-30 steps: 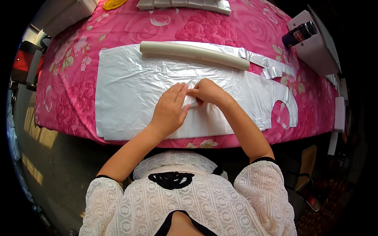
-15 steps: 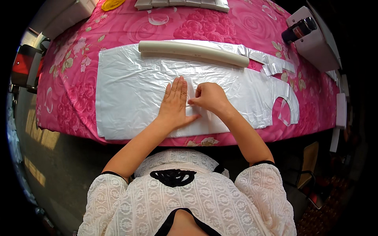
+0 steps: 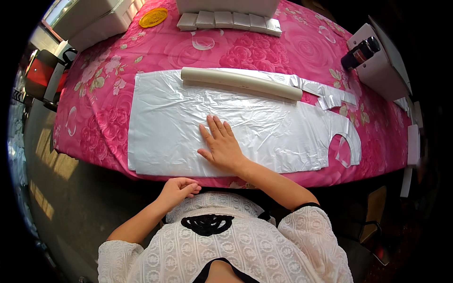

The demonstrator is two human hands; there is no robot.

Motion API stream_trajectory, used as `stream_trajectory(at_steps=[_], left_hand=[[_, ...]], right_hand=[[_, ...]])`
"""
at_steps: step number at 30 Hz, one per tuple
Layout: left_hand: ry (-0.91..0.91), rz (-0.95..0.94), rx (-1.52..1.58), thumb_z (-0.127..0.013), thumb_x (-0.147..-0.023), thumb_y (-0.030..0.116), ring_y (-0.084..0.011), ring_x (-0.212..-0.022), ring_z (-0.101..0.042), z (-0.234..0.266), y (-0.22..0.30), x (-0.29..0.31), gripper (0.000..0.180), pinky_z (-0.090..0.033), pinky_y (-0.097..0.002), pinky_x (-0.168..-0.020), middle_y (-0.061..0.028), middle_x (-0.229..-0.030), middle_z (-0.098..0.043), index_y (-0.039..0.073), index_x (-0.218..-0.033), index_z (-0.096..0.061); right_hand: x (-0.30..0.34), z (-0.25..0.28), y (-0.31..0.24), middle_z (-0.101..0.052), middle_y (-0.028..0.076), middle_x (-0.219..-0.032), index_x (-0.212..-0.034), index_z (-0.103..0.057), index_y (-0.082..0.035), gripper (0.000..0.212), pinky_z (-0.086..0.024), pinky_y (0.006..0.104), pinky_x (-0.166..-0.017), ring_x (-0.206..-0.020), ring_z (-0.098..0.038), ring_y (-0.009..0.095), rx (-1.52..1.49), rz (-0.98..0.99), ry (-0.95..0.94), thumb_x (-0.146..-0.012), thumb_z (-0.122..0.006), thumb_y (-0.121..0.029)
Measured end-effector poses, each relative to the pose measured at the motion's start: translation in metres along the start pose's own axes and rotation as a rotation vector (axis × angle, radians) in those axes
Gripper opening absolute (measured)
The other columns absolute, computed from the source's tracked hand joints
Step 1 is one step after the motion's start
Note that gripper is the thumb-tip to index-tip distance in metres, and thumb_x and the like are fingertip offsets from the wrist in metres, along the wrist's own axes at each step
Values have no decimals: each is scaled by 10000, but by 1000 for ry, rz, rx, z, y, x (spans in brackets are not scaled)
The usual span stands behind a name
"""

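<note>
A white plastic carrier bag (image 3: 165, 127), or a stack of them, lies flat and creased on the table, its cut-out handles pointing right. My right hand (image 3: 223, 147) is laid palm down on its middle with the fingers spread. At the table's front edge, off the plastic, my left hand (image 3: 179, 192) is closed with its fingers curled toward the thumb; whether anything is inside them is hidden. A pale, smooth tube (image 3: 240, 83) rests along the far side of the bag.
A pink flowered cloth (image 3: 106, 127) covers the table. At the back are a row of small white packets (image 3: 224, 20) and a yellow disc (image 3: 153, 18). A dark bottle (image 3: 361, 53) and white box (image 3: 384, 61) are far right. A red-backed chair (image 3: 42, 78) stands left.
My left hand has left the plastic and come back to the table's front edge. From a pinch, my right hand has opened and moved left onto the bag. The view has shifted.
</note>
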State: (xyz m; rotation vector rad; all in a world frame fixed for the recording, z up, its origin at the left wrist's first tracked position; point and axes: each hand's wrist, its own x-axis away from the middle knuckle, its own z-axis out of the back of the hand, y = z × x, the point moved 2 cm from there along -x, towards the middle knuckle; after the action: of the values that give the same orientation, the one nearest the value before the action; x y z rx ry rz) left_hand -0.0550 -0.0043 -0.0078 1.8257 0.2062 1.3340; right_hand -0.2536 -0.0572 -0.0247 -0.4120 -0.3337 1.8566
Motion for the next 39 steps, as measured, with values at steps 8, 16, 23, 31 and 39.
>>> stream_trajectory(at_steps=[8,16,23,31,39], left_hand=[[177,-12,-41,-582,-813,70,-176,-809,-636,18,-27,12,185,-505,-296,-695,-111,-914,-653,3,-978,-632],[517,-744,-541,-652,-724,44,-230,-944,-608,29,79,10,386,-489,-322,-765,-133,-1072,-605,49,-1102,-574],[345,-727,-471,-648,-714,23,-262,-1017,-572,21,80,-13,462,-474,-330,-813,-140,-1148,-566,38,-1159,-522],[370,-818,-641,-652,-699,25,-337,-1036,-549,30,70,-12,446,-449,-370,-873,-167,-1166,-554,10,-1125,-522],[115,-931,-779,-666,-732,113,-347,-1161,-458,-33,89,-48,532,-381,-405,-956,-191,-1292,-444,39,-1223,-474]], right_hand=[[36,-22,-91,-264,213,-1416,-1171,-519,-56,371,-108,505,-1084,-1355,-158,360,-250,246,-180,-869,-507,-271],[-53,65,15,-616,61,-926,-756,-651,-65,117,-365,403,-879,-994,-503,263,-437,81,46,-754,-675,-180],[-180,82,175,-665,112,-834,-965,-657,-6,307,-472,331,-728,-787,-629,224,-498,-615,298,-818,-623,-273],[-68,119,161,-585,128,-1101,-1173,-577,-98,439,-431,369,-883,-1060,-516,277,-208,-154,142,-779,-668,-269],[93,119,103,-577,143,-956,-1173,-545,0,464,-454,364,-750,-876,-548,289,-144,-545,97,-783,-667,-220]])
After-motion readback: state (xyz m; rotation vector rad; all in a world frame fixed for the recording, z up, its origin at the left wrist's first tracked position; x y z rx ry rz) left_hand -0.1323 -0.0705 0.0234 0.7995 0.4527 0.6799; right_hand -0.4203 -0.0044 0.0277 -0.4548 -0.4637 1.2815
